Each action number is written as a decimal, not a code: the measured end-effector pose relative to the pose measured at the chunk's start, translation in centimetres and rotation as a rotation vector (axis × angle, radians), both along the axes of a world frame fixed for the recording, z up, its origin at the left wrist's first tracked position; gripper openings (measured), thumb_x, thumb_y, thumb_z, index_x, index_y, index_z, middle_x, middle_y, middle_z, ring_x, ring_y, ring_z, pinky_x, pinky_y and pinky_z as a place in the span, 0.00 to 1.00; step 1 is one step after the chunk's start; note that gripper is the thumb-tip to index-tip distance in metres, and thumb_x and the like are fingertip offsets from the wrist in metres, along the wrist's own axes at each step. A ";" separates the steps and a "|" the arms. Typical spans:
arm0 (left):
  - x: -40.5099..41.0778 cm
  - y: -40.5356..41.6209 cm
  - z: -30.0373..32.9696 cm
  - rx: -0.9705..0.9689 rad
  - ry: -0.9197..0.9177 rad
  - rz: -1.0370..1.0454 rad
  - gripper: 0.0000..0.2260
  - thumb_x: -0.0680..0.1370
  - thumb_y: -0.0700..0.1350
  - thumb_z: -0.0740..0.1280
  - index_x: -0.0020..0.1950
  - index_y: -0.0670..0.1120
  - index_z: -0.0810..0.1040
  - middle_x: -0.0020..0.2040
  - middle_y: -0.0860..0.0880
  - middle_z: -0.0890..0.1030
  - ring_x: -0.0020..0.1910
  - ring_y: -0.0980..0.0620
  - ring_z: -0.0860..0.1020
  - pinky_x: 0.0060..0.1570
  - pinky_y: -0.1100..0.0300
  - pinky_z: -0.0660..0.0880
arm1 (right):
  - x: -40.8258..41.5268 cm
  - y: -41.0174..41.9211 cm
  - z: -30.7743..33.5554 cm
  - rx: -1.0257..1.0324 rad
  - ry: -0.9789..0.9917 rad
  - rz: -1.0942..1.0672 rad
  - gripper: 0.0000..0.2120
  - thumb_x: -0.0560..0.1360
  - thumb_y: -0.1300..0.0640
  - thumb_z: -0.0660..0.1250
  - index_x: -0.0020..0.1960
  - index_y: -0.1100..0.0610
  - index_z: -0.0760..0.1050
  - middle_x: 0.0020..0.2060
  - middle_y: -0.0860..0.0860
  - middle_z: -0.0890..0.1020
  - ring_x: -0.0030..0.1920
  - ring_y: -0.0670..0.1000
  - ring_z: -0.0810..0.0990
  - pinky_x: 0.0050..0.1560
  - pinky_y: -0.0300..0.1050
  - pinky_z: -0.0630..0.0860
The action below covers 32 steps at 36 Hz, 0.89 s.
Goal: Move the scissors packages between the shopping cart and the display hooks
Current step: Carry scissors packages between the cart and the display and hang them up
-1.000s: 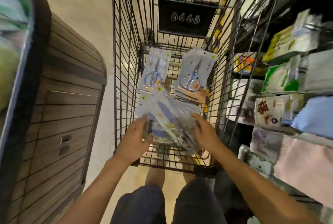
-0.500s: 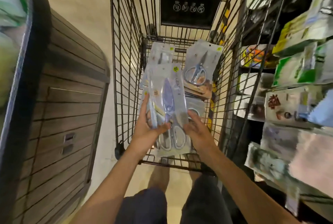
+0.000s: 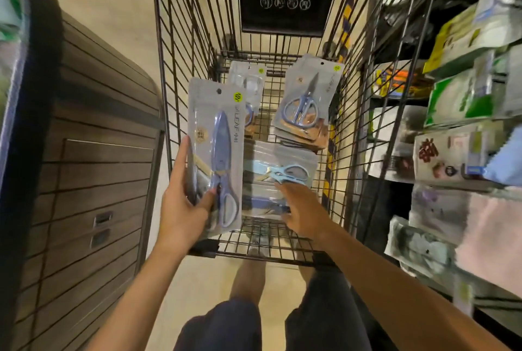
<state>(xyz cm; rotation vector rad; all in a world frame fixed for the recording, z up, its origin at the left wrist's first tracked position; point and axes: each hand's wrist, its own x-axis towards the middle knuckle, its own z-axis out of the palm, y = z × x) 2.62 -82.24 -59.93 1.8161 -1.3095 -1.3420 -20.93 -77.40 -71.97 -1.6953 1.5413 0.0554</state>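
The scissors pack (image 3: 216, 153) stands upright over the cart's near left corner, hang-hole end up, lifted above the wire floor. It looks like a flat card behind a clear blister: light, fairly stiff along its length, slick on the plastic face, with most of the weight low where the handles sit. The left hand (image 3: 183, 206) grips its lower left edge, thumb across the front near the handles and fingers behind; there seems to be more than one pack in that grip, though the edge-on view makes the count unclear. Holding low keeps the hole at the top free for a hook, but a stack pinched this way could fan or slide, so a firm squeeze on the card edge is wise.

The right hand (image 3: 303, 209) reaches into the cart (image 3: 162, 68), fingers spread and fairly straight, resting on a flat pack (image 3: 278, 172) at the near right of the floor; it grips nothing yet. Further packs (image 3: 306, 105) lean at the far right corner. Shelves of goods (image 3: 457, 96) stand just beside the cart's right wall.
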 end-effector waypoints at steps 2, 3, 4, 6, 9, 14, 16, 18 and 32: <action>0.3 0.3 0.0 0.003 0.010 0.001 0.45 0.76 0.30 0.71 0.82 0.61 0.55 0.79 0.61 0.63 0.77 0.58 0.63 0.69 0.58 0.69 | 0.2 0.1 -0.6 -0.014 0.071 0.070 0.34 0.74 0.54 0.73 0.76 0.54 0.65 0.70 0.55 0.74 0.67 0.56 0.75 0.65 0.51 0.75; 0.3 0.4 0.0 0.001 0.011 0.001 0.45 0.75 0.30 0.71 0.82 0.60 0.55 0.79 0.60 0.63 0.78 0.57 0.63 0.69 0.56 0.69 | 0.2 0.0 -0.8 -0.019 0.109 0.093 0.35 0.73 0.54 0.73 0.77 0.54 0.63 0.71 0.55 0.73 0.67 0.56 0.74 0.66 0.51 0.74; 0.4 0.4 -0.1 0.000 0.007 0.002 0.45 0.75 0.30 0.71 0.82 0.60 0.55 0.79 0.61 0.63 0.78 0.57 0.63 0.69 0.57 0.70 | 0.2 -0.1 -1.0 -0.004 0.144 0.110 0.37 0.73 0.54 0.73 0.78 0.53 0.61 0.71 0.54 0.71 0.67 0.56 0.73 0.65 0.51 0.74; 0.4 0.4 -0.2 -0.005 0.002 0.000 0.44 0.75 0.30 0.71 0.82 0.59 0.55 0.77 0.62 0.64 0.77 0.59 0.64 0.65 0.67 0.71 | 0.1 -0.2 -1.6 0.016 0.164 0.131 0.37 0.73 0.56 0.73 0.78 0.50 0.60 0.71 0.54 0.69 0.67 0.56 0.72 0.64 0.52 0.75; 0.4 0.4 -0.4 -0.002 0.011 0.008 0.44 0.75 0.28 0.71 0.81 0.59 0.55 0.77 0.63 0.64 0.77 0.59 0.64 0.62 0.74 0.71 | 0.0 -0.4 -2.1 0.051 0.161 0.185 0.35 0.75 0.60 0.71 0.77 0.48 0.62 0.72 0.54 0.69 0.69 0.57 0.70 0.62 0.53 0.75; 0.3 0.1 -0.8 -0.002 0.019 0.010 0.44 0.75 0.30 0.71 0.81 0.61 0.55 0.76 0.62 0.66 0.76 0.60 0.66 0.63 0.69 0.73 | -0.1 -1.0 -2.7 0.072 0.207 0.269 0.35 0.77 0.64 0.68 0.78 0.46 0.59 0.72 0.53 0.71 0.68 0.57 0.72 0.58 0.56 0.78; 0.4 0.0 -0.9 0.005 0.027 0.022 0.44 0.75 0.30 0.71 0.81 0.61 0.56 0.71 0.69 0.67 0.71 0.67 0.68 0.59 0.73 0.74 | -0.2 -1.1 -2.7 0.070 0.190 0.288 0.35 0.77 0.63 0.68 0.79 0.45 0.58 0.72 0.53 0.73 0.67 0.57 0.74 0.57 0.56 0.79; 0.4 -0.1 -0.9 0.012 0.024 0.025 0.44 0.75 0.30 0.71 0.81 0.60 0.56 0.68 0.74 0.65 0.66 0.75 0.68 0.55 0.76 0.73 | -0.5 -1.1 -2.8 0.068 0.159 0.296 0.35 0.78 0.63 0.67 0.79 0.44 0.58 0.71 0.53 0.74 0.65 0.57 0.76 0.55 0.55 0.80; 0.6 -2.5 7.0 -0.024 0.036 -0.044 0.44 0.76 0.32 0.73 0.82 0.58 0.55 0.80 0.59 0.62 0.78 0.56 0.63 0.76 0.44 0.66 | -3.4 -3.0 9.1 0.278 -0.259 -0.273 0.36 0.78 0.66 0.68 0.80 0.48 0.56 0.70 0.53 0.73 0.65 0.54 0.77 0.56 0.41 0.74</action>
